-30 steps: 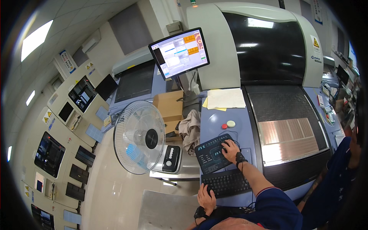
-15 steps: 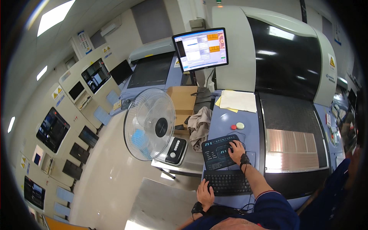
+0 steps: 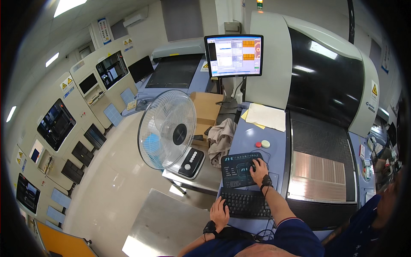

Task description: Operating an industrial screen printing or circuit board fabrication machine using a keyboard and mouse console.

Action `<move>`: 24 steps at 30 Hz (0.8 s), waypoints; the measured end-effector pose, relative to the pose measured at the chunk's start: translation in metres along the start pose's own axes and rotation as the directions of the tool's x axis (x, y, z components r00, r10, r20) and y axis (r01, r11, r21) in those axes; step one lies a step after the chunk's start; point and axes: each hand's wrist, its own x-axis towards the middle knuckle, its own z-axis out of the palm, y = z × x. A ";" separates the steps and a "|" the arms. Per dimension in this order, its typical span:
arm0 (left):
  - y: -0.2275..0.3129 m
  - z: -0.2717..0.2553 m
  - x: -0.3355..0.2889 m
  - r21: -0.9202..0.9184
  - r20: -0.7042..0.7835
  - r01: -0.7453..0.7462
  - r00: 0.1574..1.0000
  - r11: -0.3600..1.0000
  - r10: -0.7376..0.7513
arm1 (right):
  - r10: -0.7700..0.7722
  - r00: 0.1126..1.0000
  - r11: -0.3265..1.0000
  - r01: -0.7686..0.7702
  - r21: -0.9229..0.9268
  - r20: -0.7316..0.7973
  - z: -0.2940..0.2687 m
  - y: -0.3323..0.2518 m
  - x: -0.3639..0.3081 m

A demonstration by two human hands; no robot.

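The left hand (image 3: pixel 220 215) lies palm-down at the keyboard's (image 3: pixel 246 203) left end, fingers slightly spread. Beyond it, the right hand's (image 3: pixel 259 173) fingers cup a mouse (image 3: pixel 253 163).

The black keyboard (image 3: pixel 247 204) lies flat, its left end just at the left grip (image 3: pixel 219 213). The dark mouse (image 3: pixel 255 162) sits under the right grip (image 3: pixel 260 172), partly covered.

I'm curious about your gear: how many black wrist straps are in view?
2: a left wrist strap, near the keyboard; a right wrist strap, beside the mouse pad. Others may be hidden at the dark right edge.
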 end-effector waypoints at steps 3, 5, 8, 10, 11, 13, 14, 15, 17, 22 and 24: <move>0.000 -0.001 0.000 -0.022 0.010 0.011 1.000 1.000 -0.011 | 0.005 1.000 1.000 -0.005 -0.005 0.003 -0.002 -0.005 -0.001; -0.003 0.000 -0.001 -0.011 0.005 0.005 1.000 1.000 -0.005 | 0.005 1.000 1.000 -0.005 -0.004 0.004 -0.002 -0.006 -0.001; -0.008 -0.003 0.000 -0.001 0.001 -0.001 1.000 1.000 0.001 | 0.014 1.000 1.000 -0.014 0.001 0.007 0.001 -0.011 -0.001; -0.010 -0.006 0.001 -0.001 0.008 0.002 1.000 1.000 -0.002 | 0.028 1.000 1.000 -0.028 0.004 0.014 0.003 -0.013 -0.002; -0.012 -0.008 0.003 0.002 0.000 -0.007 1.000 1.000 0.007 | 0.026 1.000 1.000 -0.026 0.011 0.008 0.005 -0.014 -0.001; -0.009 -0.011 0.003 0.018 0.001 -0.016 1.000 1.000 0.016 | 0.034 0.999 0.999 -0.034 0.029 0.007 0.007 -0.013 -0.002; -0.006 -0.012 0.005 0.016 -0.014 -0.002 1.000 1.000 0.003 | 0.024 1.000 1.000 -0.024 0.019 -0.013 0.008 -0.012 -0.002; -0.005 -0.011 0.006 0.020 -0.025 0.003 1.000 1.000 -0.002 | 0.022 0.999 1.000 -0.021 0.013 -0.037 0.010 -0.010 -0.002; -0.011 -0.004 0.004 0.011 -0.049 -0.007 0.999 1.000 0.008 | 0.010 0.998 0.999 -0.008 0.042 -0.066 0.014 -0.006 -0.002; -0.002 0.005 0.001 -0.012 -0.013 0.001 1.000 1.000 -0.001 | 0.040 0.998 0.999 -0.040 -0.007 -0.038 0.005 0.005 -0.003; 0.001 0.004 0.000 -0.008 -0.010 -0.028 1.000 1.000 0.027 | 0.059 0.997 0.998 -0.059 0.006 -0.051 0.003 0.004 -0.004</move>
